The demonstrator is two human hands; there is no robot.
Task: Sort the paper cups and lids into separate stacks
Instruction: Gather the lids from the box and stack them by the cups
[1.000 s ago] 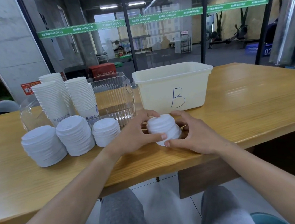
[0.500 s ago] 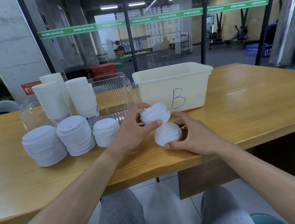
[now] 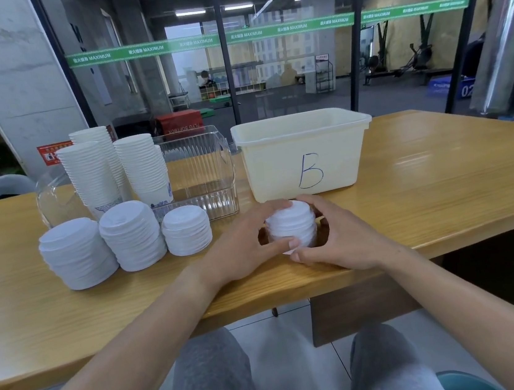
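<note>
Closest in, both hands are cupped round a short lid stack (image 3: 291, 227) on the table (image 3: 441, 178): left hand (image 3: 243, 248) curled on its 9 o'clock side, right hand (image 3: 340, 238) on its 3 o'clock side, fingers wrapped snug. Over at 9 o'clock sit three finished lid stacks (image 3: 131, 236), cup stacks (image 3: 116, 170) behind them at about 11. Bin B (image 3: 304, 153) sits at 12 (can't see inside). Looks mostly sorted, this handful seems the last bit.
</note>
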